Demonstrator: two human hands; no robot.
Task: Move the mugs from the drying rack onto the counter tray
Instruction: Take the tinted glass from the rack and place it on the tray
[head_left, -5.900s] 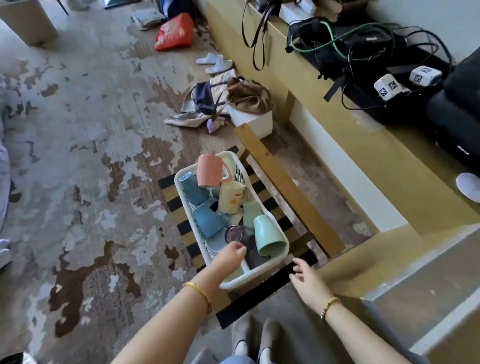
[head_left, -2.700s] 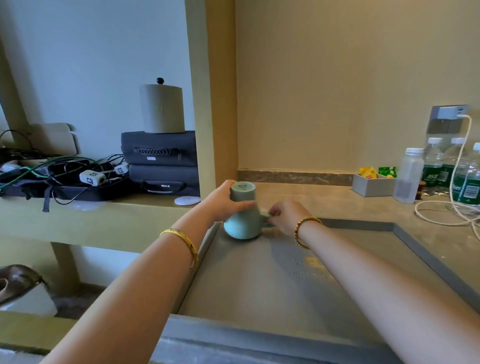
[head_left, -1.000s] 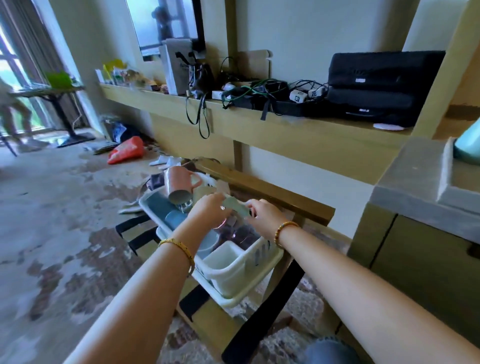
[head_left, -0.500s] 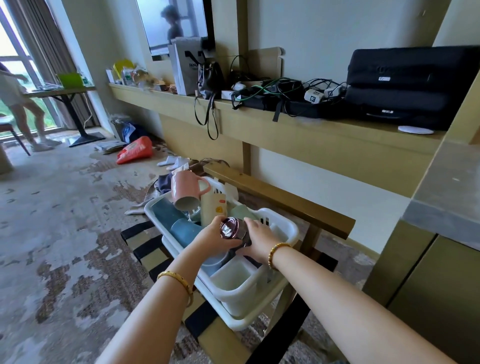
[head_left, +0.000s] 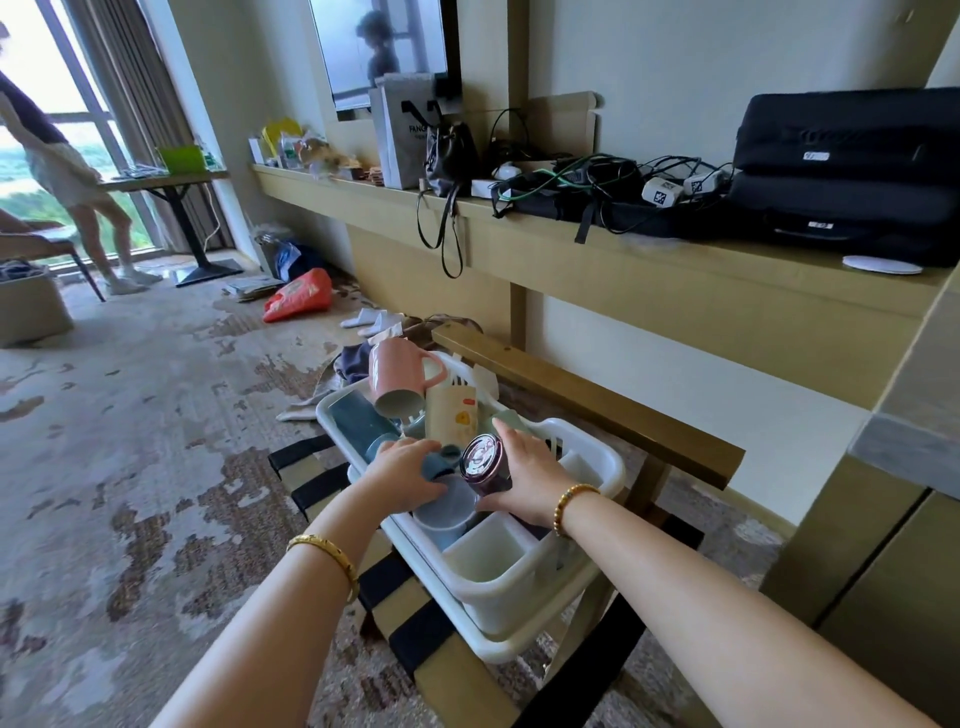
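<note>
Presently, both hands work inside the white drying rack (head_left: 582, 457), which sits on a striped stand. The right hand (head_left: 524, 475) is wrapped around one dark purple mug (head_left: 484, 465), base up. The left hand (head_left: 402, 470) grips one blue mug (head_left: 439, 462) beside it. Also racked: one pink mug (head_left: 396, 382), one cream mug (head_left: 451, 415), one dark blue mug (head_left: 358, 418). Five mugs counted clearly.

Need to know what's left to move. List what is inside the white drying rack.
Inside the white drying rack: pink mug, cream mug, dark blue mugs, a pale mug and a dark purple mug gripped by the right hand. The left hand covers whatever lies beneath it.
</note>
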